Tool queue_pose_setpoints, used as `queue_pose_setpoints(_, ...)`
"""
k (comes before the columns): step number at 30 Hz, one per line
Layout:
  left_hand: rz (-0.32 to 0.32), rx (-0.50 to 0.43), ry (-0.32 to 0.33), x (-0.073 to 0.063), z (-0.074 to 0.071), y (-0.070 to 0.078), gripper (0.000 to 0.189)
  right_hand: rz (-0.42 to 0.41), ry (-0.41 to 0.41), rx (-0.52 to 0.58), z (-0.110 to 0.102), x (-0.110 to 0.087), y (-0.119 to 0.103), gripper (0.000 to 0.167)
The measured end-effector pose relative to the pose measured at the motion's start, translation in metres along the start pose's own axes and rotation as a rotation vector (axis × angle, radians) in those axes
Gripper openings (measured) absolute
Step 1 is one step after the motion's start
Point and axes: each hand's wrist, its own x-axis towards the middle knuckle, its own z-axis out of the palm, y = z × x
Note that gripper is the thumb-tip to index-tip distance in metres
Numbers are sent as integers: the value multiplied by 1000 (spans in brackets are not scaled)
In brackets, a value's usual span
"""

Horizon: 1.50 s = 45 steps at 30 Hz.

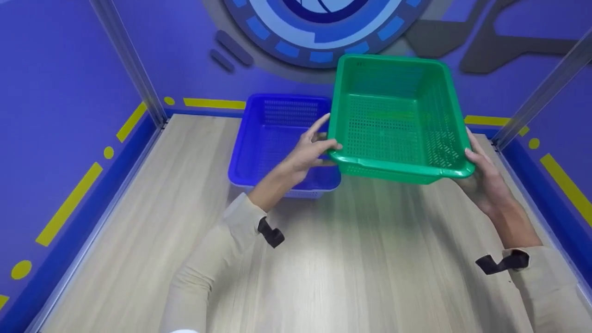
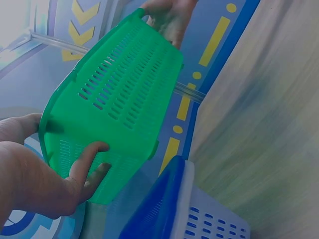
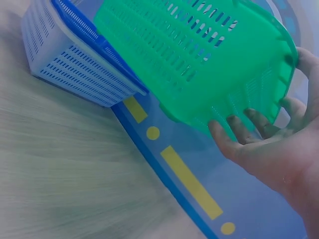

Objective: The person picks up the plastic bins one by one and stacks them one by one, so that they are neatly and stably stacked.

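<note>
A green plastic basket with slotted walls and floor is held up above the table, its inside facing the head camera. My left hand grips its left side by the front corner, thumb over the rim and fingers spread underneath. At the right front corner, my right hand holds the rim; in the right wrist view its fingers press the underside and wall. Nothing lies inside the green basket. To the left, a blue basket sits in a pale white basket on the table, partly hidden behind my left hand.
The wood-grain table is bordered by blue printed panels with yellow marks. Metal posts stand at the back corners. The back panel rises close behind both baskets.
</note>
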Motion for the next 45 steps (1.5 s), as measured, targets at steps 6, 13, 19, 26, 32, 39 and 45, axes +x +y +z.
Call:
queue_pose_setpoints(6, 4, -4, -1, -8, -6, 0, 81, 2, -4, 17, 4, 1, 3, 59)
queue_pose_setpoints(13, 16, -9, 16, -15, -15, 4, 82, -21, 21, 39, 14, 7, 7, 60)
queue_pose_setpoints(19, 16, -13, 23, -19, -27, 4, 82, -22, 38, 61, 23, 11, 11, 60)
queue_pose_setpoints(26, 6, -22, 40, -23, -41, 4, 82, -41, 4, 75, 34, 19, 15, 58)
queue_pose_setpoints(32, 4, -25, 56, -26, -53, 6, 83, -29, -29, 70, 41, 27, 20, 58)
queue_pose_setpoints(39, 6, -13, 58, -32, -63, 11, 83, -23, -19, 98, 48, 35, 26, 59)
queue_pose_setpoints(45, 14, -10, 70, -38, -75, 15, 82, -30, -33, 129, 57, 45, 31, 60)
